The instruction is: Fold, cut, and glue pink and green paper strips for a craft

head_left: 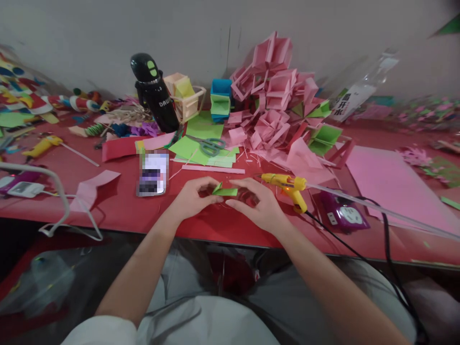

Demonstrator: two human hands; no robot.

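Note:
My left hand point(196, 197) pinches a small folded piece of green paper point(227, 192) between thumb and fingers, low over the table's front part. Facing it from the other side, my right hand point(259, 203) is curved with thumb and fingers apart, close to the paper's right end and holding nothing. A yellow glue gun point(287, 184) with a long clear glue stick lies just right of my right hand. Beyond my hands is a narrow pink paper strip point(213, 169). Grey-green scissors point(210, 145) rest on green paper sheets point(204, 128).
Pink folded-paper shapes point(276, 91) are heaped at the back. A black bottle point(156, 96) and a clear water bottle point(362, 91) stand there too. A phone point(153, 174) lies at left, a purple power strip point(343, 212) and pink sheet point(398, 179) at right. A black cable point(345, 246) crosses the front edge.

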